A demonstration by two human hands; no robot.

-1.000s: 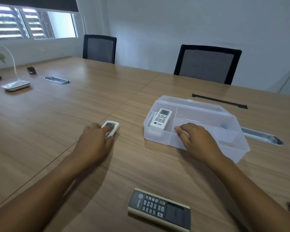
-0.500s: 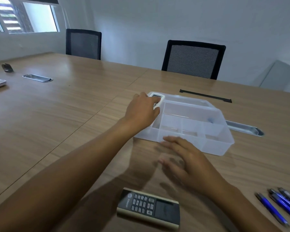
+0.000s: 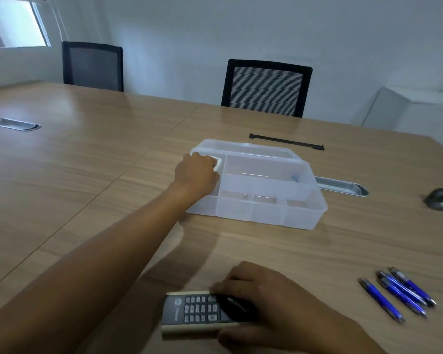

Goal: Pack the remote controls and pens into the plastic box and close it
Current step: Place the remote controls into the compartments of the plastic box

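Note:
A clear plastic box point(image 3: 302, 215) with several compartments sits open in the middle of the wooden table. My left hand point(image 3: 196, 172) reaches into its left compartment, shut on a small white remote point(image 3: 218, 163) whose corner shows past my fingers. The other white remote in that compartment is hidden under my hand. Near the front edge, my right hand point(image 3: 264, 300) lies over a dark grey remote point(image 3: 189, 311), fingers on its far edge and thumb at its near edge. Several blue pens point(image 3: 399, 293) lie to the right of it.
A dark computer mouse point(image 3: 439, 199) rests at the far right. A black strip point(image 3: 287, 141) lies behind the box, and a metal cable tray point(image 3: 343, 186) sits right of it. Another cable tray point(image 3: 13, 123) is far left. Two black chairs point(image 3: 266, 88) stand behind the table.
My left hand carried the small white remote from the table into the box's left compartment. My right hand left the box front and came down onto the dark grey remote.

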